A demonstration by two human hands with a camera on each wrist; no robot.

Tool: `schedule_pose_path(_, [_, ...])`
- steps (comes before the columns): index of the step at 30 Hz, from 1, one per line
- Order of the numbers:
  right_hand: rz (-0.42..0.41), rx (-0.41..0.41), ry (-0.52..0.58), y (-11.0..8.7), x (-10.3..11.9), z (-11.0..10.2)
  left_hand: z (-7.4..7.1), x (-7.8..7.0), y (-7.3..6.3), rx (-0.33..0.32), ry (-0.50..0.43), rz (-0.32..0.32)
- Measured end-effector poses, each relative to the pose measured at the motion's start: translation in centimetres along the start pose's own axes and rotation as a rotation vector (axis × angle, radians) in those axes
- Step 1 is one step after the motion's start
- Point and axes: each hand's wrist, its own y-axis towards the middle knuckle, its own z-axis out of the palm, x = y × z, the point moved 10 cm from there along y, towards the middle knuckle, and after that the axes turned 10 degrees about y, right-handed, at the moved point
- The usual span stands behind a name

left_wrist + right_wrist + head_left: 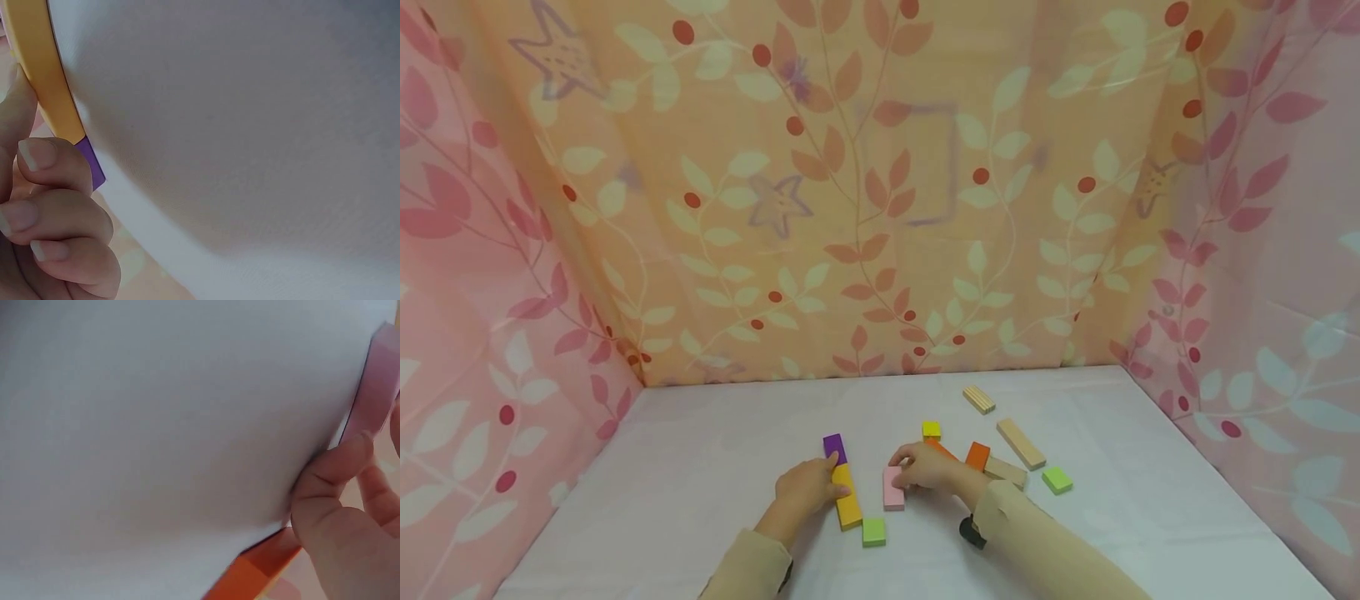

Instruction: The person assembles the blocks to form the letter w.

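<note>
In the head view my left hand (807, 486) lies along a row made of a long yellow block (847, 506) with a purple block (832, 446) at its far end. Its thumb is on the yellow block and its index fingertip is by the seam; the left wrist view shows the other fingers curled. To the right, my right hand (928, 468) pinches a pink block (893, 496) that lies flat, apart from the row. The right wrist view has the thumb against the pink block's side (374, 387). A light green block (874, 532) sits by the yellow block's near end.
Behind the right hand are a yellow cube (931, 430) and an orange block (942, 449), partly hidden. Farther right lie another orange block (977, 456), plain wooden blocks (1021, 443), a ridged wooden piece (979, 399) and a green block (1057, 480). Floral curtains (865, 275) enclose the white table (722, 433).
</note>
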Motion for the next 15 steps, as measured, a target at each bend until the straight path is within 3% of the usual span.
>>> schedule_pose_path(15, [0.042, 0.001, 0.018, -0.17, -0.28, -0.34, 0.06, 0.02, -0.02, -0.002, -0.007, -0.001])
